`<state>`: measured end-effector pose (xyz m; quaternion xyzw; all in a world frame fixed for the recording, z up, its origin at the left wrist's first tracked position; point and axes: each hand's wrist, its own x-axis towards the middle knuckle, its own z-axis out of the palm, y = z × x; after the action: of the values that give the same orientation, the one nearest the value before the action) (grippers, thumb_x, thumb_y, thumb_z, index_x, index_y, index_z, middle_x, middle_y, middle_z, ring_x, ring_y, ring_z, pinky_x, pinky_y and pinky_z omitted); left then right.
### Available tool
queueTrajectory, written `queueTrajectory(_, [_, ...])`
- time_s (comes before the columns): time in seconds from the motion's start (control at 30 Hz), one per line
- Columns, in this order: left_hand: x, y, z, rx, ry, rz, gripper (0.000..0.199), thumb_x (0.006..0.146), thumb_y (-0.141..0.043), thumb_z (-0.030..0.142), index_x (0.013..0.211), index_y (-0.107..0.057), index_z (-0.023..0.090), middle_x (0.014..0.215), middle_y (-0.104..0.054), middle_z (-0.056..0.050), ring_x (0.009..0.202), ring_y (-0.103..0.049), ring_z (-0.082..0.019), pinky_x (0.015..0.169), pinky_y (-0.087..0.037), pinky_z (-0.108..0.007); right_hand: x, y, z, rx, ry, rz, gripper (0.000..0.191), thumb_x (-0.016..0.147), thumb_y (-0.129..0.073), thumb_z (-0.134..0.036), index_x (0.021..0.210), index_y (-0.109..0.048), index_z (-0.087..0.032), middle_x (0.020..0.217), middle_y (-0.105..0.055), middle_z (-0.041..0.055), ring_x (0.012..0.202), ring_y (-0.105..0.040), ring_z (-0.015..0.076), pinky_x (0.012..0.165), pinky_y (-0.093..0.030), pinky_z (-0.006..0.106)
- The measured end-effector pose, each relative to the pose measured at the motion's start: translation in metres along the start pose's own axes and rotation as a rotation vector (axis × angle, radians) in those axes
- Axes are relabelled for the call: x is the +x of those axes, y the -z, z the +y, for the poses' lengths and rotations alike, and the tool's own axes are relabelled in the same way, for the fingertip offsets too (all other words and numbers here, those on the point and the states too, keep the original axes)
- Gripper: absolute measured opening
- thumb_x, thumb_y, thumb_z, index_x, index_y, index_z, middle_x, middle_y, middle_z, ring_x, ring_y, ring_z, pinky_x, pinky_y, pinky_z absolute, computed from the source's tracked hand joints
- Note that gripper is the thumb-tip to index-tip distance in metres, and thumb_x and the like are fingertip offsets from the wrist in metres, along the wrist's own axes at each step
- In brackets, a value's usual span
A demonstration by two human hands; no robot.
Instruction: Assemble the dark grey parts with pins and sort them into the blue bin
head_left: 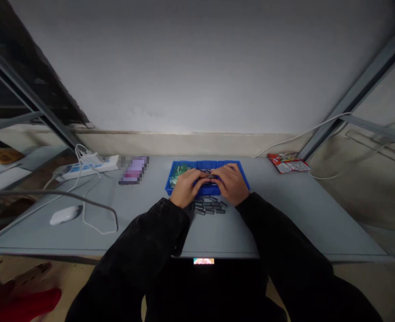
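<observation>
A blue compartment tray (243, 178) sits on the table, with small green pieces (181, 170) in its left section. Metallic pieces show in its middle section, partly covered by my fingers. Above the tray my left hand (188, 185) and my right hand (231, 182) meet, thumbs and fingertips pinched together around a small object. That object is mostly hidden, and its kind is too small to tell. Several short dark grey cylinders (210, 212) lie loose on the table just in front of the tray, below my hands.
To the left are a white power strip (93, 168) with cables, a phone with a purple screen (135, 170) and a white earbud case (64, 215). A red snack packet (287, 163) lies at the back right. Metal frame posts stand on both sides; a wall closes the back.
</observation>
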<state>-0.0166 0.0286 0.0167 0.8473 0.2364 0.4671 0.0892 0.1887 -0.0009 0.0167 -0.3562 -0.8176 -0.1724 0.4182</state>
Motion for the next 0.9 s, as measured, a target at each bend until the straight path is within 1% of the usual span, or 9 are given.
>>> queueTrajectory(0.1, [-0.0001,-0.0002,0.0006,0.007,-0.001,-0.016,0.011,0.102,-0.062,0.027,0.102,-0.07,0.019,0.095,-0.074,-0.004,0.088,-0.069,-0.018,0.081,-0.054,-0.032,-0.0002,-0.0004,0.0011,-0.003,-0.008,-0.029,0.017,0.106,-0.047,-0.022,0.099,-0.062,-0.018,0.093,-0.072,0.0045,0.086,-0.06,0.0205,0.09,-0.039,0.039])
queueTrajectory(0.3, [0.0003,-0.0011,0.0016,0.0,-0.01,-0.014,0.01,0.1,-0.065,0.028,0.103,-0.069,0.019,0.096,-0.074,-0.005,0.088,-0.069,-0.018,0.082,-0.055,-0.033,-0.0009,-0.0029,0.0032,-0.008,-0.029,-0.034,0.019,0.107,-0.045,-0.02,0.103,-0.063,-0.017,0.093,-0.073,0.0052,0.085,-0.061,0.0203,0.089,-0.039,0.038])
queueTrajectory(0.43, [0.0004,-0.001,0.0032,-0.008,0.021,0.011,0.01,0.1,-0.064,0.027,0.103,-0.07,0.019,0.097,-0.075,-0.005,0.089,-0.07,-0.019,0.082,-0.055,-0.034,-0.0012,-0.0014,0.0022,0.011,-0.037,-0.074,0.018,0.106,-0.047,-0.022,0.11,-0.064,-0.017,0.102,-0.074,0.0068,0.089,-0.062,0.0212,0.091,-0.039,0.039])
queueTrajectory(0.5, [0.0006,-0.001,0.0044,-0.016,0.023,0.012,0.009,0.1,-0.064,0.026,0.103,-0.069,0.02,0.097,-0.075,-0.005,0.09,-0.07,-0.019,0.082,-0.055,-0.035,-0.0016,-0.001,0.0022,0.002,-0.031,-0.07,0.018,0.106,-0.048,-0.022,0.108,-0.065,-0.017,0.103,-0.074,0.0073,0.091,-0.062,0.0217,0.091,-0.039,0.039])
queueTrajectory(0.6, [0.0013,-0.0011,0.0059,-0.023,0.009,-0.001,0.009,0.1,-0.065,0.027,0.102,-0.069,0.02,0.095,-0.074,-0.005,0.088,-0.069,-0.019,0.082,-0.055,-0.035,-0.0021,-0.0012,0.0031,-0.017,-0.02,-0.044,0.019,0.106,-0.046,-0.02,0.102,-0.065,-0.017,0.097,-0.074,0.0056,0.088,-0.061,0.0208,0.089,-0.039,0.038])
queueTrajectory(0.73, [0.0022,-0.0007,0.0059,-0.045,-0.013,0.003,0.008,0.1,-0.064,0.026,0.101,-0.069,0.02,0.095,-0.074,-0.004,0.089,-0.069,-0.018,0.083,-0.055,-0.035,-0.0017,-0.001,0.0035,-0.017,-0.024,-0.075,0.022,0.107,-0.045,-0.021,0.1,-0.065,-0.018,0.093,-0.074,0.0038,0.086,-0.06,0.0202,0.089,-0.038,0.038])
queueTrajectory(0.9, [0.0012,-0.0007,0.0036,-0.009,0.013,0.014,0.01,0.101,-0.063,0.027,0.101,-0.07,0.019,0.095,-0.074,-0.005,0.088,-0.07,-0.019,0.082,-0.055,-0.035,-0.0013,-0.0002,0.001,0.0,-0.045,-0.104,0.018,0.106,-0.047,-0.022,0.11,-0.063,-0.016,0.103,-0.074,0.0071,0.09,-0.061,0.0216,0.091,-0.037,0.04])
